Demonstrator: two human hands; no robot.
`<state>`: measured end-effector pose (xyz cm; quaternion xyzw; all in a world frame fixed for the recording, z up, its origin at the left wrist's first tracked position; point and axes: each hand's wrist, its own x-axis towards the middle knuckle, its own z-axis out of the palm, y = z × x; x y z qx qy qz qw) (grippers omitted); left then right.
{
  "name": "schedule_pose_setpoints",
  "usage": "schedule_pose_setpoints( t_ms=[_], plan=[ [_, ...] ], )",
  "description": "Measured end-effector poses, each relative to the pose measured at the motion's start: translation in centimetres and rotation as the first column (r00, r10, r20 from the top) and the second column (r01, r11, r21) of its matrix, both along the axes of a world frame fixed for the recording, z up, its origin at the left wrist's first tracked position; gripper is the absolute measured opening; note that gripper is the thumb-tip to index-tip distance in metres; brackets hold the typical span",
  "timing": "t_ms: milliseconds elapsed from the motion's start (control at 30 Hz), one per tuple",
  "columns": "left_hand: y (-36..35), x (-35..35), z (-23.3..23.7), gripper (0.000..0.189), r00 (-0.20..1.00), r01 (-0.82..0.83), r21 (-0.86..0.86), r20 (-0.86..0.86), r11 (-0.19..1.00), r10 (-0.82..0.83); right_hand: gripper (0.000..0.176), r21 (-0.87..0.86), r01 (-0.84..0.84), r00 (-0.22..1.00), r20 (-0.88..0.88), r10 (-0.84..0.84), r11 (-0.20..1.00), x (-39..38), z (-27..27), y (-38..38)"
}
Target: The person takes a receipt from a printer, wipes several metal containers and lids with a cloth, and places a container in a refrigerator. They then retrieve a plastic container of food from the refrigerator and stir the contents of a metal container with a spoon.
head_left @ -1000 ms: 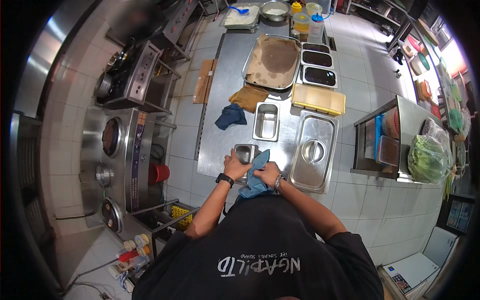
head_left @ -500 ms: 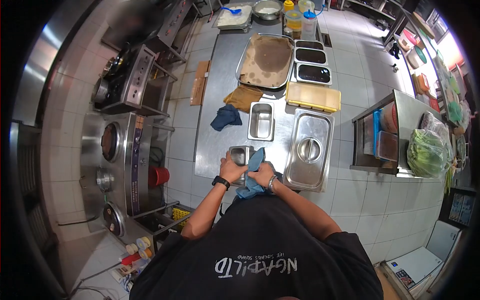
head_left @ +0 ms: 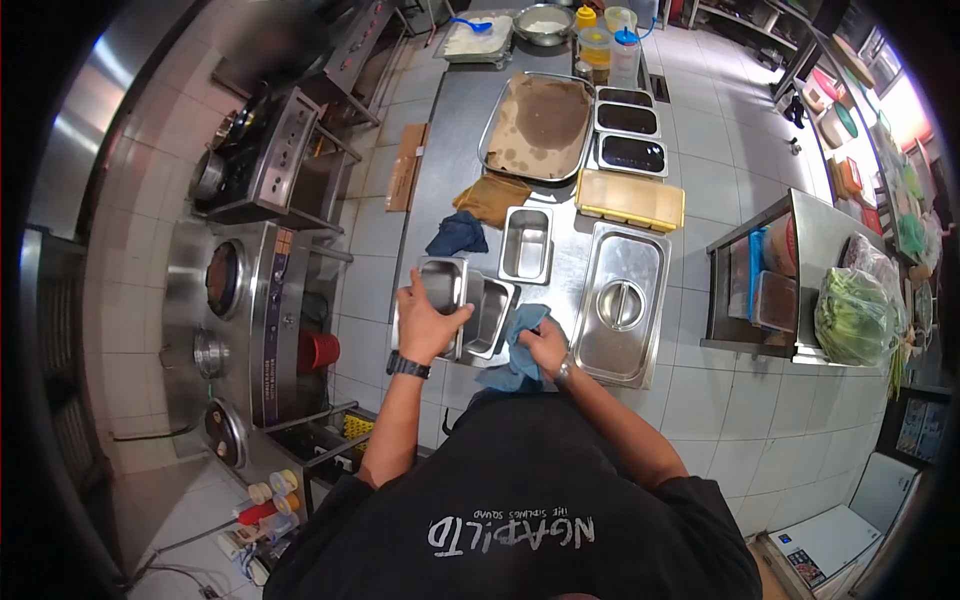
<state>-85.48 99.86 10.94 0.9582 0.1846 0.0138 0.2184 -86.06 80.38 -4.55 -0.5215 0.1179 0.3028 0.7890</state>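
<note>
My left hand (head_left: 428,326) grips a small steel food pan (head_left: 443,279) by its side, thumb at the near rim and fingers around the far side. That pan is tilted and overlaps the left edge of a second steel pan (head_left: 492,318) behind it on the table. Bunched in my right hand (head_left: 545,349) is a light blue cloth (head_left: 520,366), its fingers closed round the fabric, just right of the second pan. Farther up the table stands a third steel pan (head_left: 527,245), with a dark blue cloth (head_left: 457,234) to its left.
A lidded steel pan (head_left: 600,345) lies right of my right hand. Beyond are a yellow-rimmed container (head_left: 630,200), a brown cloth (head_left: 490,200), a paper-lined tray (head_left: 497,158) and black-filled pans (head_left: 632,155). Stoves (head_left: 262,160) line the left side.
My left hand has moved left with a small pan, separating it from another pan that now shows beneath. My right hand, holding the light blue cloth, has shifted right, away from the pan.
</note>
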Motion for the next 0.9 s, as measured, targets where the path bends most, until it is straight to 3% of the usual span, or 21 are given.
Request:
schedule_pose_setpoints(
  t_ms=[33, 67, 100, 133, 167, 200, 233, 300, 433, 467, 500, 533, 567, 600, 633, 667, 700, 733, 767, 833, 900],
  plan=[
    [0.4, -0.1, 0.5, 0.105, 1.000, 0.002, -0.002, 0.005, 1.000, -0.002, 0.024, -0.002, 0.002, 1.000, 0.005, -0.002, 1.000, 0.1, 2.6, -0.9],
    [0.7, -0.2, 0.7, 0.103, 1.000, -0.013, -0.054, 0.026, 0.998, 0.014, 0.025, -0.036, -0.061, 0.951, 0.301, 0.069, 0.997, 0.1, 4.9, -1.9],
    [0.6, -0.4, 1.1, 0.102, 0.999, -0.025, -0.108, 0.044, 0.994, 0.030, 0.026, -0.090, -0.111, 0.813, 0.565, 0.142, 0.990, 0.0, 7.3, -2.9],
    [-0.2, -0.4, 2.0, 0.099, 0.998, -0.053, -0.261, 0.015, 0.964, 0.059, 0.028, -0.198, -0.029, 0.517, 0.836, 0.184, 0.980, 0.0, 10.3, -3.5],
    [-1.0, -0.6, 1.5, 0.099, 0.999, -0.040, -0.266, 0.020, 0.963, 0.047, 0.030, -0.266, 0.090, 0.137, 0.958, 0.253, 0.960, 0.0, 12.8, -3.5],
    [-2.1, -1.1, 0.8, 0.093, 0.994, 0.012, -0.556, 0.098, 0.831, 0.051, 0.028, -0.366, 0.016, 0.184, 0.916, 0.357, 0.931, -0.8, 13.9, -2.9],
    [-3.6, -1.2, 1.3, 0.088, 0.983, 0.085, -0.784, 0.167, 0.614, 0.077, 0.028, -0.370, 0.028, 0.182, 0.915, 0.359, 0.928, -1.1, 13.8, -2.9],
    [-4.9, -1.3, 3.1, 0.081, 0.974, 0.153, -0.797, 0.220, 0.584, 0.045, 0.029, -0.422, 0.284, 0.064, 0.904, 0.422, 0.861, -1.3, 13.2, -3.1],
    [-5.1, -1.3, 6.1, 0.082, 0.948, 0.314, -0.831, 0.297, 0.459, -0.110, 0.038, -0.332, 0.367, 0.042, 0.939, 0.341, 0.869, -0.3, 16.6, -2.8],
    [-5.3, -1.3, 6.7, 0.085, 0.946, 0.322, -0.857, 0.309, 0.402, -0.100, 0.038, -0.359, 0.417, 0.056, 0.927, 0.370, 0.835, 0.0, 17.7, -3.1],
    [-6.3, -1.4, 7.9, 0.092, 0.942, 0.330, -0.864, 0.328, 0.380, -0.070, 0.041, -0.274, 0.407, 0.131, 0.962, 0.241, 0.871, 0.3, 19.0, -3.0],
    [-6.8, -1.4, 8.5, 0.096, 0.916, 0.394, -0.799, 0.383, 0.455, -0.120, 0.044, -0.173, 0.400, 0.202, 0.975, 0.098, 0.900, 0.4, 19.8, -2.9],
    [-7.1, -1.5, 8.9, 0.099, 0.885, 0.454, -0.719, 0.435, 0.527, -0.168, 0.044, -0.186, 0.432, 0.207, 0.973, 0.104, 0.882, 0.8, 19.8, -3.1],
    [-7.2, -1.5, 8.8, 0.099, 0.878, 0.472, -0.724, 0.439, 0.502, -0.192, 0.047, -0.145, 0.423, 0.276, 0.961, 0.025, 0.895, 1.7, 19.9, -3.6],
    [-7.1, -1.9, 8.7, 0.102, 0.854, 0.504, -0.614, 0.459, 0.608, -0.245, 0.050, -0.100, 0.410, 0.343, 0.938, -0.051, 0.907, 2.4, 20.3, -4.1],
    [-7.3, -2.0, 8.6, 0.104, 0.827, 0.530, -0.485, 0.477, 0.696, -0.298, 0.049, -0.144, 0.403, 0.380, 0.925, -0.022, 0.904, 3.1, 20.8, -4.8],
    [-7.8, -1.9, 9.0, 0.104, 0.816, 0.551, -0.491, 0.485, 0.675, -0.314, 0.049, -0.154, 0.427, 0.374, 0.927, -0.020, 0.891, 4.1, 20.1, -5.1],
    [-8.1, -2.0, 9.6, 0.104, 0.804, 0.568, -0.449, 0.480, 0.689, -0.350, 0.047, 0.018, 0.167, 0.642, 0.757, -0.123, 0.986, 4.9, 18.7, -5.2],
    [-8.3, -2.3, 9.8, 0.104, 0.794, 0.582, -0.406, 0.472, 0.704, -0.384, 0.045, 0.278, -0.039, 0.858, 0.502, -0.110, 0.960, 5.3, 17.2, -5.3],
    [-8.9, -2.0, 8.7, 0.104, 0.793, 0.586, -0.428, 0.478, 0.688, -0.378, 0.042, 0.362, 0.007, 0.850, 0.489, -0.196, 0.932, 4.4, 16.3, -5.3],
    [-9.6, -1.6, 7.0, 0.106, 0.820, 0.554, -0.635, 0.530, 0.539, -0.218, 0.041, 0.673, 0.209, 0.934, 0.078, -0.350, 0.709, 3.1, 15.9, -5.2]
  ],
)
